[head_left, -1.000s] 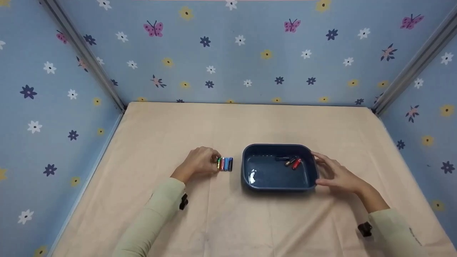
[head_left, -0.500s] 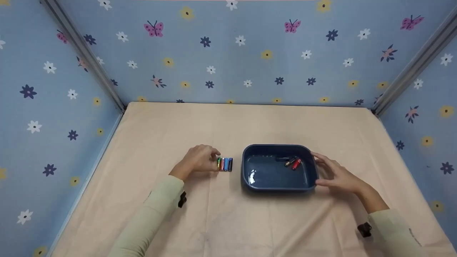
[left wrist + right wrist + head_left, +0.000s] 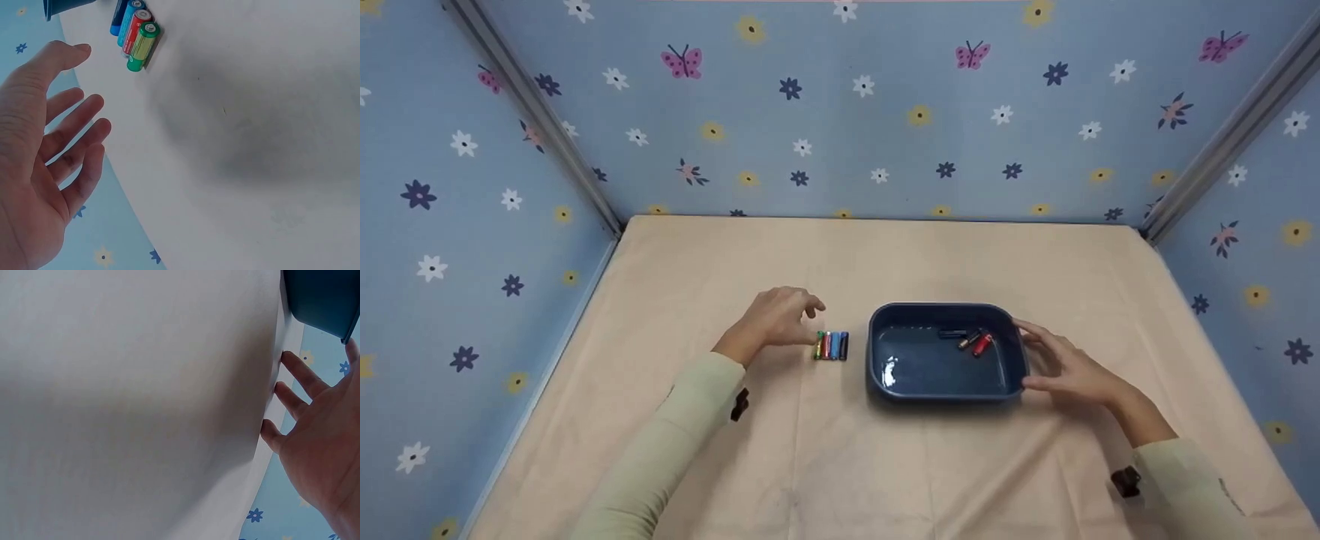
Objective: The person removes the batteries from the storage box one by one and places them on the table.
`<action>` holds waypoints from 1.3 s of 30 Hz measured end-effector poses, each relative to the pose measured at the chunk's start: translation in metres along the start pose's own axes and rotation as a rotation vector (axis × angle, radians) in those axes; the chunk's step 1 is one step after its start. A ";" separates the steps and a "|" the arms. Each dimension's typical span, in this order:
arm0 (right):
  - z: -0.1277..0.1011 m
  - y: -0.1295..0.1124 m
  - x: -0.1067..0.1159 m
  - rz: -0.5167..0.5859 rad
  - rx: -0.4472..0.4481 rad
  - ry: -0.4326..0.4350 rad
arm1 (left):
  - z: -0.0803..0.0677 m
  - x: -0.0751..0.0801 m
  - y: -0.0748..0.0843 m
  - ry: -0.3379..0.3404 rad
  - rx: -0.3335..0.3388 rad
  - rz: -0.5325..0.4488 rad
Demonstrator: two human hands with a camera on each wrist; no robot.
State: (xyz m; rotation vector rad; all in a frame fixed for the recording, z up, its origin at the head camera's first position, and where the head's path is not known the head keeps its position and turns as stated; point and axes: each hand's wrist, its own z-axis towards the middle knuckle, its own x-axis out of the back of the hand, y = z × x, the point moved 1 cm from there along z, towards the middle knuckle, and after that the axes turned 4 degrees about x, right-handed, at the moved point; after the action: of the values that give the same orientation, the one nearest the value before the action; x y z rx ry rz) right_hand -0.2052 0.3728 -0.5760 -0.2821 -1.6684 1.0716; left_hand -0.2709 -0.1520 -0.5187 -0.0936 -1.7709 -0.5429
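Note:
A row of several batteries (image 3: pixel 834 346), green-and-gold, red, light blue and dark blue, lies side by side on the cloth. My left hand (image 3: pixel 772 319) hovers just left of and beyond the row, fingers loosely bent and holding nothing. In the left wrist view the green battery (image 3: pixel 143 46) is nearest, apart from the thumb. To the right stands a dark blue rectangular box (image 3: pixel 945 397). Inside, toward its far right, lie three batteries, among them a red battery (image 3: pixel 982 345). My right hand (image 3: pixel 1069 367) rests against the box's right side, thumb and forefinger spread along it.
A pale peach cloth (image 3: pixel 720 255) with creases covers the table. Blue flowered panels (image 3: pixel 840 112) rise at the back and both sides, joined by grey metal posts (image 3: pixel 540 112) at the corners.
My left hand has drawn back from the row of batteries, away from me and slightly left, with its fingers parting. My right hand and the box have stayed put.

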 end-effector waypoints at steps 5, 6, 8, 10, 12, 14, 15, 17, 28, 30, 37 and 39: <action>0.000 -0.001 0.000 0.006 0.000 0.001 | 0.004 -0.001 0.010 0.014 -0.018 -0.003; 0.000 -0.001 0.000 0.004 0.001 0.001 | 0.005 -0.001 0.013 0.012 -0.023 -0.005; 0.000 -0.001 0.000 -0.004 0.003 0.002 | 0.007 -0.001 0.017 0.003 -0.033 -0.009; 0.000 -0.002 0.000 -0.011 0.010 0.000 | 0.008 0.000 0.020 -0.008 -0.040 -0.004; 0.000 -0.003 0.000 -0.012 0.018 0.001 | 0.010 0.001 0.024 -0.016 -0.048 0.007; 0.000 -0.004 0.001 -0.008 0.022 0.005 | 0.013 0.003 0.028 -0.022 -0.058 0.022; 0.000 -0.004 0.001 -0.009 0.025 0.004 | 0.014 0.004 0.030 -0.023 -0.066 0.033; 0.000 -0.004 0.001 -0.008 0.026 0.004 | 0.018 0.007 0.035 -0.029 -0.081 0.041; 0.001 0.000 0.001 -0.009 0.008 0.003 | 0.036 0.017 0.060 -0.062 -0.186 0.060; 0.001 0.000 0.001 -0.012 0.005 0.001 | 0.040 0.017 0.064 -0.061 -0.199 0.057; 0.001 0.001 0.001 -0.009 0.024 -0.001 | 0.051 0.018 0.081 -0.059 -0.245 0.050; 0.001 0.002 0.001 -0.004 0.027 -0.003 | 0.053 0.019 0.086 -0.066 -0.247 0.048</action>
State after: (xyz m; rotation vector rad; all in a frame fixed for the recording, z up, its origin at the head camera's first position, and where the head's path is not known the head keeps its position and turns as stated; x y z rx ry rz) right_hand -0.2069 0.3735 -0.5768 -0.2596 -1.6552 1.0910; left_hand -0.2948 -0.0585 -0.4833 -0.3281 -1.7538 -0.7289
